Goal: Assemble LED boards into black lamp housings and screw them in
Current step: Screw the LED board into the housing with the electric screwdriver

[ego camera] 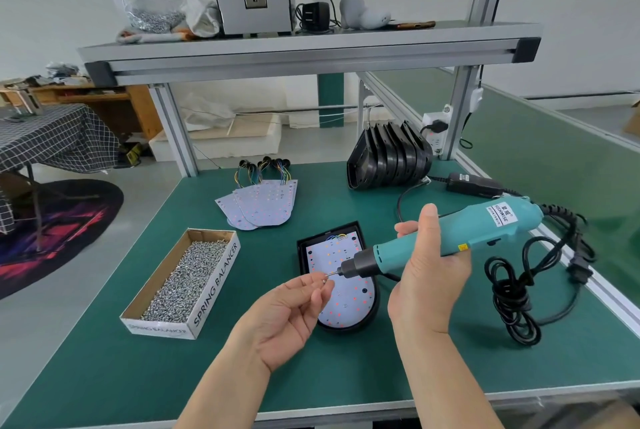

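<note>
Centre of frame, left hand [291, 310]: I pinch a small silver screw [325, 278] onto the bit [334, 273].
Right hand [429, 272]: clamped round the teal electric screwdriver [485, 224], levelled for loading.
White LED board [346, 307]: seated in the black plastic housing [302, 255] below.

Work surface: flat green bench mat [104, 376]. Tool: teal plastic electric screwdriver [485, 227], black nose, black coiled cable [509, 293]. Workpiece: white LED board [346, 304], red-dotted, in black lamp housing [301, 255]. Fasteners: silver screws [183, 279] in white cardboard box [214, 286], black lettering.
</note>
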A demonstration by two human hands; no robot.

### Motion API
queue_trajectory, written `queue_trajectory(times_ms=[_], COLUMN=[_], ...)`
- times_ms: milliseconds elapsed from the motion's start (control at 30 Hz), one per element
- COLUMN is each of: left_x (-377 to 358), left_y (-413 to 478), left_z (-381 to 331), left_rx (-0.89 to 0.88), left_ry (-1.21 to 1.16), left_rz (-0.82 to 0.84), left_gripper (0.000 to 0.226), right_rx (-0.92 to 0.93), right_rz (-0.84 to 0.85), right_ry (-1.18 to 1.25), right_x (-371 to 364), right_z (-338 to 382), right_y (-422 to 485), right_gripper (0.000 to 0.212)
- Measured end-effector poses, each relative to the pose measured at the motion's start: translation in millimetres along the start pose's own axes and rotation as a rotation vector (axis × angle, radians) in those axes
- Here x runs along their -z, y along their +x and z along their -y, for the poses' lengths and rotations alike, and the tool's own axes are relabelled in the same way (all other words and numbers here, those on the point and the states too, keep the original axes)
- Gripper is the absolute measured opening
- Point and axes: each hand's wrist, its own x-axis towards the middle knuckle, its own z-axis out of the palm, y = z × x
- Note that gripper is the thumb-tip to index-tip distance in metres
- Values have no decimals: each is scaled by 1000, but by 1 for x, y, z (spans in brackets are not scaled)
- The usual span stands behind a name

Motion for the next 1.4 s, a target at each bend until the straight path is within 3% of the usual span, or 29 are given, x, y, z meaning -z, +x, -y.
queue_trajectory(times_ms=[300,500,867,933,1033,1100,1233,1400], left_x=[-3,-3,-6,-4,5,16,28,-6], left_y=[1,2,3,4,7,15,47,79], left_z=[0,2,13,12,0,-13,-30,-32], left_rx=[-37,-127,-327,-322,-332,-382,-461,-315], left_ry=[-11,151,247,272,464,676,1019,1333], left_rz=[-26,-19,24,44,80,-33,-477,-497], left_gripper=[34,13,11,16,46,52,43,45], right_rx=[0,15,34,28,35,59,93,141], right_rz=[14,16,-20,-7,5,6,42,119], right_ry=[-10,6,-12,-14,-16,-9,1,-42], right_x=[1,1,0,-1,-6,-10,-23,-44], right_z=[1,0,-5,-5,-3,-2,-3,-13], right_y=[1,1,6,8,15,23,36,51], right_gripper=[28,35,23,23,23,23,20,19])
